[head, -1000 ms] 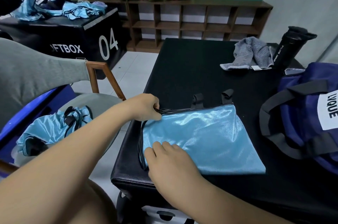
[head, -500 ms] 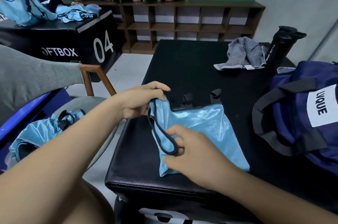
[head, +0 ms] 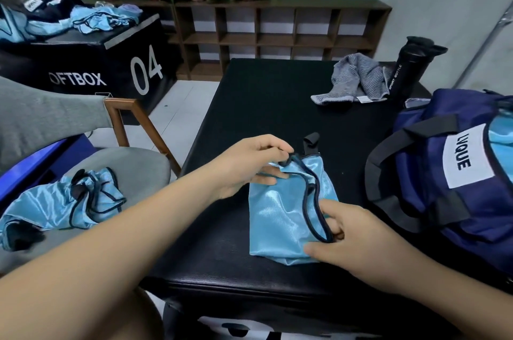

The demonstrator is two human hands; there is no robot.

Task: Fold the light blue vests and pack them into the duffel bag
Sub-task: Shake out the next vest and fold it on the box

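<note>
Folded vest (head: 280, 217) lies as a narrow panel on the near part of the black table (head: 263, 106), just left of the duffel bag (head: 444, 173). Grip: left hand (head: 249, 170) pinches the top edge at the dark trim; right hand (head: 349, 237) pinches the trim at lower right. Fabric looks thin, light and shiny, so probably slippery and floppy, and folds likely won't hold unaided. Best taken by the bound trim at both ends, supported flat.
</note>
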